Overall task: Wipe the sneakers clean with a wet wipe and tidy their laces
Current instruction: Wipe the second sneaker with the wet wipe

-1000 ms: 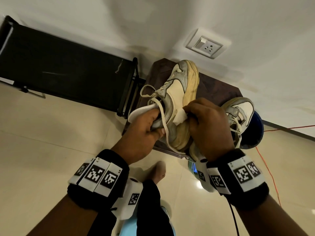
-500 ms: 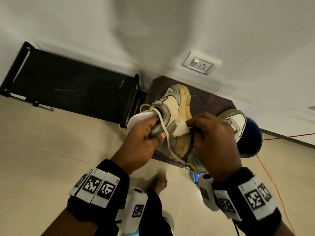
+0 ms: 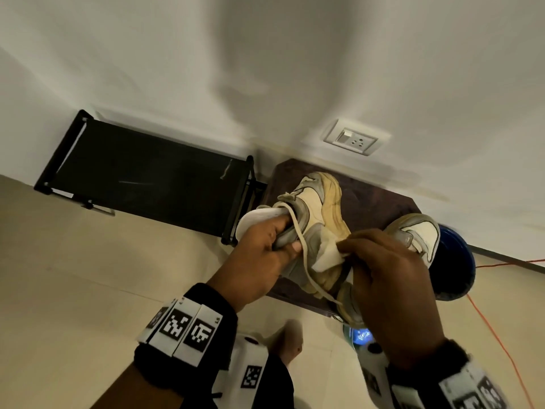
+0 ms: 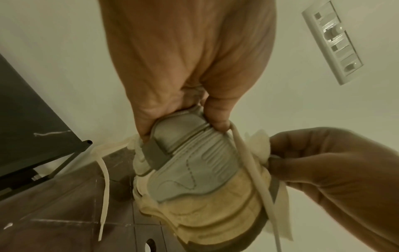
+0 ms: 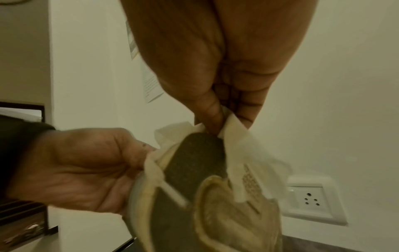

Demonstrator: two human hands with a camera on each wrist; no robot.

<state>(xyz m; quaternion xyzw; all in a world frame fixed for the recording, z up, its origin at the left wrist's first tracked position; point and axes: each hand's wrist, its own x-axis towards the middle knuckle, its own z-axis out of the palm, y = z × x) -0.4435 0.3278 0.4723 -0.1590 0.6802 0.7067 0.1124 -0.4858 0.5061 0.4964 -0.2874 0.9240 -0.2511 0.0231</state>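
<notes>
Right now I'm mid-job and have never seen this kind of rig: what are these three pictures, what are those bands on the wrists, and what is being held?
There is no machine here: a person works with bare hands. The black bands with checkered tags carry small cameras.

The wide picture comes from a camera on the head, looking down. The other two come from the wrists, each looking along its own hand.

The left hand grips a worn sneaker at its heel end, lifted with the sole turned toward the right hand. A loose lace hangs across it. The right hand pinches a white wet wipe against the shoe's side near the sole.

Below is a dark brown table. A second sneaker lies there, with something blue behind it that I cannot identify. A black rack stands to the left, a wall socket above.
</notes>
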